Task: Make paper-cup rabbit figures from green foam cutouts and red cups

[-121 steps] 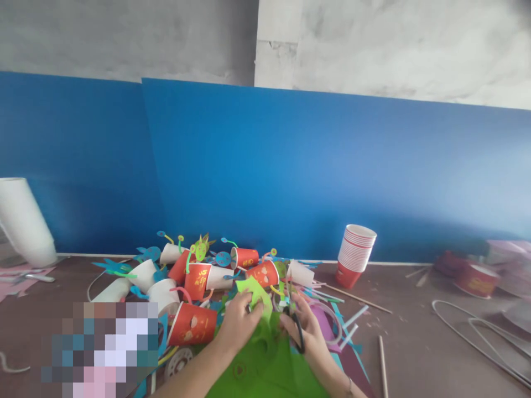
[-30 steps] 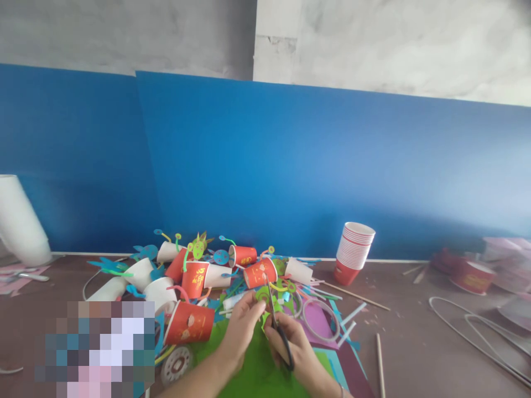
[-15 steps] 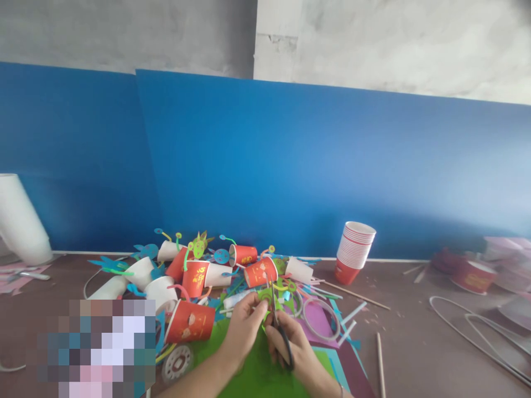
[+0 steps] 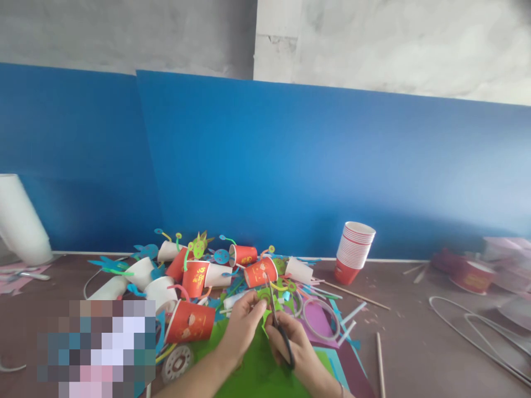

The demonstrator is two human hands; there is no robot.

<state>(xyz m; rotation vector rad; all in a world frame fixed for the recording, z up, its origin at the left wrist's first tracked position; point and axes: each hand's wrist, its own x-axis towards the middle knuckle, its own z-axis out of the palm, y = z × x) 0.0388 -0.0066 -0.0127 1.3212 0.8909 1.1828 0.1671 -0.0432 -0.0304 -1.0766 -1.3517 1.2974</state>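
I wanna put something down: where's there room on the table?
The table looks bare between the thick wooden stick and the looped cable. It's crowded around the left hand and right hand, with green sheet, scissors and tipped cups.

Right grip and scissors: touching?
Touching. The head view shows the right grip closed on the dark-handled scissors, with no gap between skin and handle.

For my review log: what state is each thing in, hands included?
Left hand: pinching green paper piece
Right hand: gripping scissors
Scissors: blades pointing away; gap unclear
Green sheet: spread beneath hands
Front red cup: lying sideways
Cup stack: nested, mouths up, tilted
Right wooden stick: lying on table
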